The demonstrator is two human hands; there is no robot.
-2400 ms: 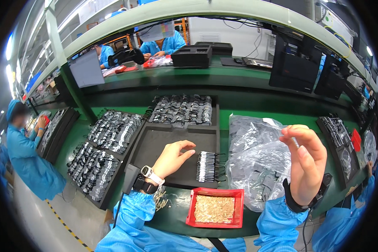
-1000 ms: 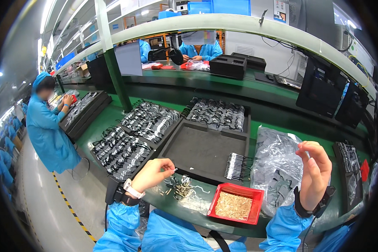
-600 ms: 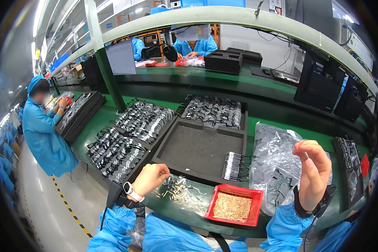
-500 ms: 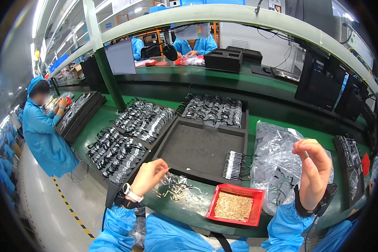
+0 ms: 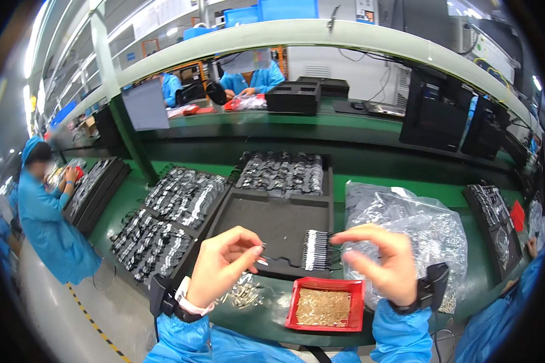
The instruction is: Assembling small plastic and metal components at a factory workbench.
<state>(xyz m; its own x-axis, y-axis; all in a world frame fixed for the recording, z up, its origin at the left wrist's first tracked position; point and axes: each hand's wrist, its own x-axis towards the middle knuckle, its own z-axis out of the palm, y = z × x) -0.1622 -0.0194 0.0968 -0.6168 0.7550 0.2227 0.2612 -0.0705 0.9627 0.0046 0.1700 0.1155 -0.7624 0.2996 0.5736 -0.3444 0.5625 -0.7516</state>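
My left hand (image 5: 227,266) is closed in a pinch over the tray's near edge. At its fingertips are a small pale tip and a short black cable (image 5: 281,260) that runs right toward a row of parts; the exact piece is too small to make out. My right hand (image 5: 381,260), slightly blurred, has thumb and index finger apart beside the cable ends of that row. The row of slim silver-and-black cabled parts (image 5: 316,250) lies in the right of a black foam tray (image 5: 263,219). Below my left hand is a loose pile of small metal pieces (image 5: 246,293).
A red bin (image 5: 358,305) of small brass-coloured pieces stands at the bench's front edge. Clear plastic bags (image 5: 399,224) of parts lie to the right. Trays packed with cabled parts (image 5: 184,196) sit left and behind. A co-worker in blue (image 5: 51,212) stands far left.
My right hand has moved left and down, from above the plastic bag to the row of parts. My left hand has shifted slightly right. The whole view has turned a little.
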